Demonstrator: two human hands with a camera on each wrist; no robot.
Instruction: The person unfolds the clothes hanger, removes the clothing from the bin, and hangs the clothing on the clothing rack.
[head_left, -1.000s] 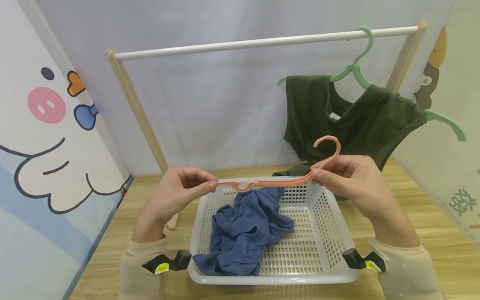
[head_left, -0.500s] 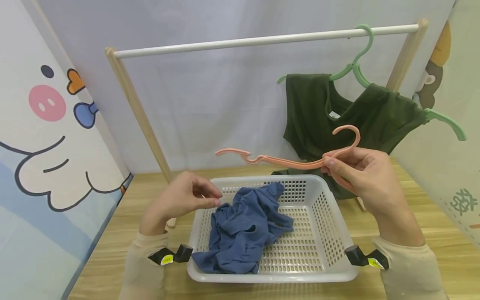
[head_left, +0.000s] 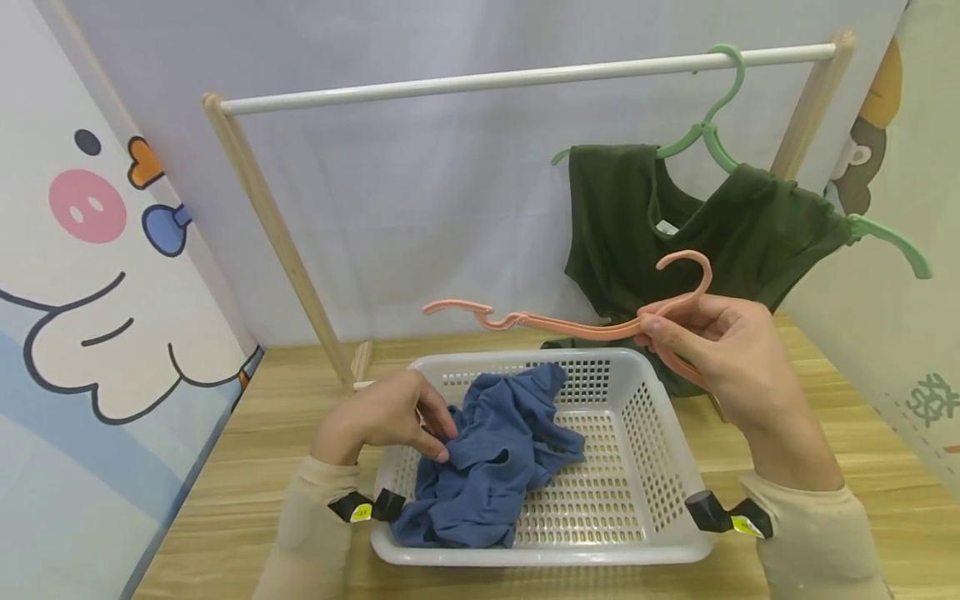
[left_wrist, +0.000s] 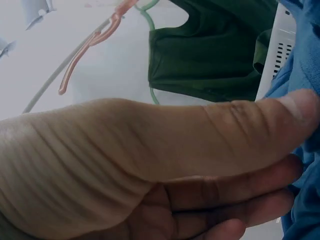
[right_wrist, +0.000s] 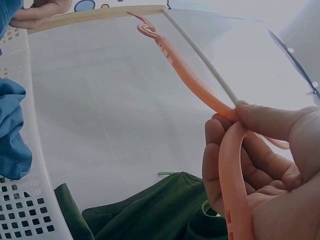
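While the right hand (head_left: 731,346) pinches a peach-coloured plastic hanger (head_left: 581,328), the relaxed, unclenched left hand (head_left: 393,414) touches crumpled blue fabric (head_left: 487,483) inside a white perforated plastic basket (head_left: 570,556).

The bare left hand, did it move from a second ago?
Yes. Against the white plastic basket, the bare left hand moved right and toward the near side, reaching the crumpled blue cloth.
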